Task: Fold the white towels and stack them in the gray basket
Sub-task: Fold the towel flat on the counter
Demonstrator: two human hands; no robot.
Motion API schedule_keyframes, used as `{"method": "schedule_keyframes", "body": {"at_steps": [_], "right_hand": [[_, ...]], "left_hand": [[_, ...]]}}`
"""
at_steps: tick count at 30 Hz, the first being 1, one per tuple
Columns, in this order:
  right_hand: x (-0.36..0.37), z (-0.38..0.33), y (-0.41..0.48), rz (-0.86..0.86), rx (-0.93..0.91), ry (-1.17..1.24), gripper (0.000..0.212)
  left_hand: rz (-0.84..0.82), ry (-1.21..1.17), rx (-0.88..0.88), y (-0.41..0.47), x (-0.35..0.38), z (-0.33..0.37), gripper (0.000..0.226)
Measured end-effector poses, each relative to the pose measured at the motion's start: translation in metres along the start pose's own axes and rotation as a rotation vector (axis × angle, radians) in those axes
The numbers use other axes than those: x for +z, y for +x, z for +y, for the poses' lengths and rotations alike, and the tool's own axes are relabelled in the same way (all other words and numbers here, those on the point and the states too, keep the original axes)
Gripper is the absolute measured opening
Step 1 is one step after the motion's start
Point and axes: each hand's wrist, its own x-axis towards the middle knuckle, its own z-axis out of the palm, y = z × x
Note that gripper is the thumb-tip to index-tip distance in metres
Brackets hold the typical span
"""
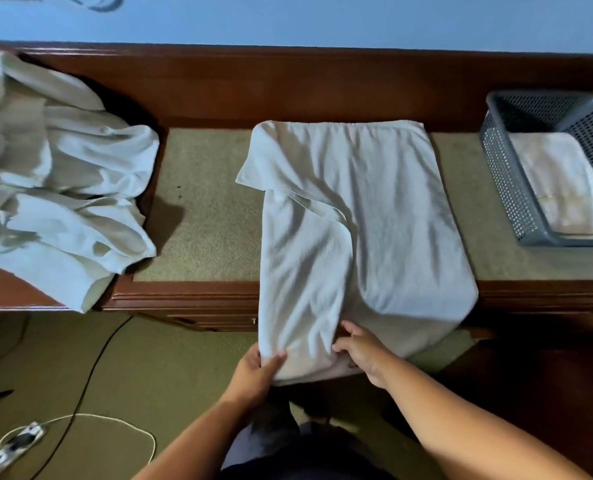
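Counted one folded towel (565, 188) already in gray basket (503, 188), right end of desk (201, 202). Logged half-folded towel (357, 220) mid-desk, draped over front edge, pinched at hanging hem by left hand (258, 370) and right hand (361, 351). Noted unfolded pile (63, 168) at left end, not yet done.

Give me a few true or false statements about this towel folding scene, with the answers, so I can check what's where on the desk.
1. The gray basket is empty. False: a folded towel already lies in it.
2. The left hand grips the near end of the towel spread on the desk. True.
3. The pile of unfolded towels lies to the right of the basket. False: the pile is at the desk's left end and the basket at its right end.
4. The spread towel's near end hangs over the desk's front edge. True.
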Motion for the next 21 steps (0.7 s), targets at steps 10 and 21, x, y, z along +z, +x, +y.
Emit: {"method": "schedule_keyframes", "body": {"at_steps": [10,21], "right_hand": [[0.013,-0.007,-0.002,0.022,-0.009,-0.08,0.029],[0.013,0.006,-0.008,-0.112,0.003,0.015,0.022]], "left_hand": [[0.102,-0.057,-0.054,-0.016,0.006,-0.008,0.015],[0.112,-0.077,-0.079,-0.026,0.011,-0.003,0.011]]}}
